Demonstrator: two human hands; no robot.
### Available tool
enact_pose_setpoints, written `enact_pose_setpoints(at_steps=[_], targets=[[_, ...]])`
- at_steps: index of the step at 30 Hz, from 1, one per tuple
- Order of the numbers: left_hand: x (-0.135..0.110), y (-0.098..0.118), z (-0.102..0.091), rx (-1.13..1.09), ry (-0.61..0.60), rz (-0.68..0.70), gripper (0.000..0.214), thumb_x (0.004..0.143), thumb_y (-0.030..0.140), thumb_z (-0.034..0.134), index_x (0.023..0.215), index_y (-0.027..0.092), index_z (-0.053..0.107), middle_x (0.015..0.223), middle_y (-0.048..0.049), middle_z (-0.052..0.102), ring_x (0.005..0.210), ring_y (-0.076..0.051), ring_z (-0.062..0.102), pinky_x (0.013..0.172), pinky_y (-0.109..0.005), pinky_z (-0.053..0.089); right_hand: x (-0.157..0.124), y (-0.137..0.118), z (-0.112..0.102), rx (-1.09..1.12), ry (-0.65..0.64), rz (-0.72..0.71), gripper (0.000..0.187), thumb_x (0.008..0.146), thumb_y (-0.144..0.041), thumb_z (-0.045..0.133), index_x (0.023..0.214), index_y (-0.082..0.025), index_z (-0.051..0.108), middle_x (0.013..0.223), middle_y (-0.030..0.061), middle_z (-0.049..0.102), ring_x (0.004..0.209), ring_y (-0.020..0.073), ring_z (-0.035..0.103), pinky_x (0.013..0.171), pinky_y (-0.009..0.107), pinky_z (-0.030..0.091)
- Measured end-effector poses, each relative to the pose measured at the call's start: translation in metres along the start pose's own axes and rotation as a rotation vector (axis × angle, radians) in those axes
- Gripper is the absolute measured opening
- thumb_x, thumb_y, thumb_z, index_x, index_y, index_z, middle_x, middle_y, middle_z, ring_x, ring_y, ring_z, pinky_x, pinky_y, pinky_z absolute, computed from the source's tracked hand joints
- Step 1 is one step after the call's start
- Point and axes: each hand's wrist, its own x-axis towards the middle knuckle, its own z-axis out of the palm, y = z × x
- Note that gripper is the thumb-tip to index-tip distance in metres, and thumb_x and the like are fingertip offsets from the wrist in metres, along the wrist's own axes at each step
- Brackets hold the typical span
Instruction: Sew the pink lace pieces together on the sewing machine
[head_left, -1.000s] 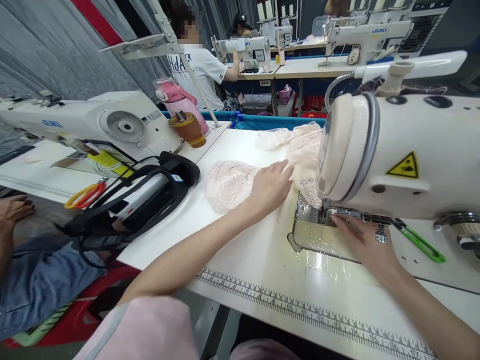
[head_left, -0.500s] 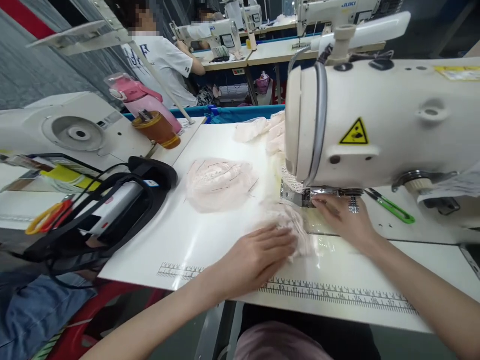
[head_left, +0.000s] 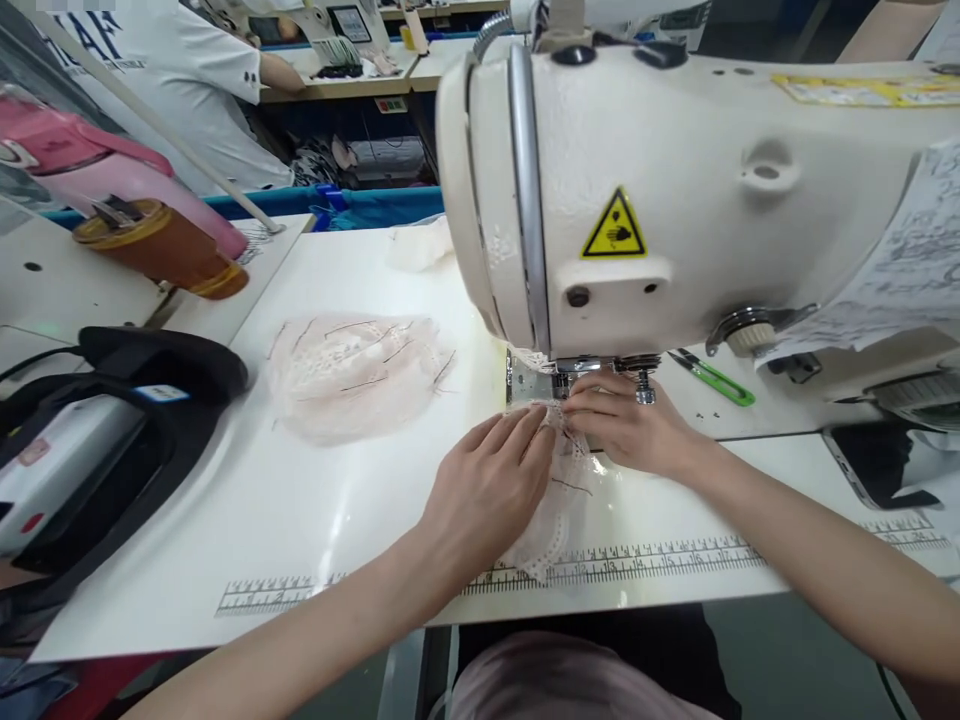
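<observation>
A pale pink lace piece (head_left: 551, 505) lies on the white table (head_left: 330, 520) in front of the sewing machine (head_left: 675, 190). My left hand (head_left: 487, 490) rests on it with fingers pressed down, fingertips pinching its upper edge. My right hand (head_left: 626, 425) sits just under the machine's presser foot (head_left: 641, 385), fingers closed on the same lace at the needle plate (head_left: 529, 385). The lace runs from the needle area down to the printed ruler (head_left: 637, 565) at the table's front edge.
A stack of pink lace pieces (head_left: 349, 370) lies left of the machine. A black bag (head_left: 112, 430), a brown cup (head_left: 161, 245) and a pink bottle (head_left: 105, 170) stand at left. Green snips (head_left: 712, 378) and a phone (head_left: 874, 465) lie at right. A person in white sits behind.
My left hand drew one lace piece off toward the needle and now pinches it beside my right hand. The camera has leaned closer to the machine.
</observation>
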Motion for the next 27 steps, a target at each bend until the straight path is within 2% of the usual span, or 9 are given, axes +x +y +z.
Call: enact_pose_setpoints(at_steps=[3,5,10,17,27], targets=[[0.004,-0.003,0.012,0.064,-0.065,0.036,0.044,0.092,0.016,0.041,0.135,0.004,0.046,0.137,-0.0181,0.051,0.125,-0.031,0.051,0.096,-0.045,0.05,-0.002,0.0,-0.002,-0.124,0.052,0.047,0.039,0.082,0.001,0.041,0.086,-0.026,0.068,0.1,-0.0076,0.072,0.094,0.0133,0.064,0.068,0.029,0.041],[0.007,-0.007,0.019,0.077,-0.1,0.052,0.047,0.092,0.016,0.039,0.138,0.004,0.042,0.141,-0.0175,0.046,0.129,-0.032,0.046,0.1,-0.048,0.048,-0.003,0.0,-0.003,-0.196,0.066,0.092,0.037,0.083,-0.001,0.042,0.087,-0.027,0.069,0.102,-0.008,0.073,0.086,0.0132,0.066,0.068,0.03,0.04],[0.016,-0.021,0.025,0.08,-0.123,0.066,0.045,0.093,0.015,0.037,0.137,0.007,0.045,0.142,-0.0143,0.045,0.131,-0.029,0.045,0.103,-0.047,0.045,-0.003,-0.002,-0.002,-0.251,0.056,0.157,0.035,0.084,-0.005,0.046,0.095,-0.028,0.069,0.11,-0.0069,0.071,0.077,0.0141,0.067,0.073,0.033,0.043],[0.021,-0.031,0.028,0.007,-0.105,0.036,0.041,0.095,0.019,0.038,0.134,0.01,0.049,0.141,-0.0123,0.047,0.129,-0.028,0.047,0.104,-0.046,0.044,0.001,-0.004,-0.004,-0.19,0.002,0.2,0.031,0.088,-0.01,0.049,0.1,-0.028,0.07,0.114,-0.0031,0.069,0.09,0.0158,0.067,0.088,0.035,0.044],[0.02,-0.03,0.032,0.027,-0.104,0.019,0.04,0.097,0.019,0.038,0.135,0.01,0.047,0.14,-0.0119,0.049,0.129,-0.027,0.047,0.106,-0.047,0.041,-0.001,-0.001,0.0,-0.19,0.097,0.163,0.026,0.087,-0.013,0.053,0.1,-0.027,0.07,0.109,-0.0035,0.072,0.079,0.0146,0.068,0.083,0.036,0.044]])
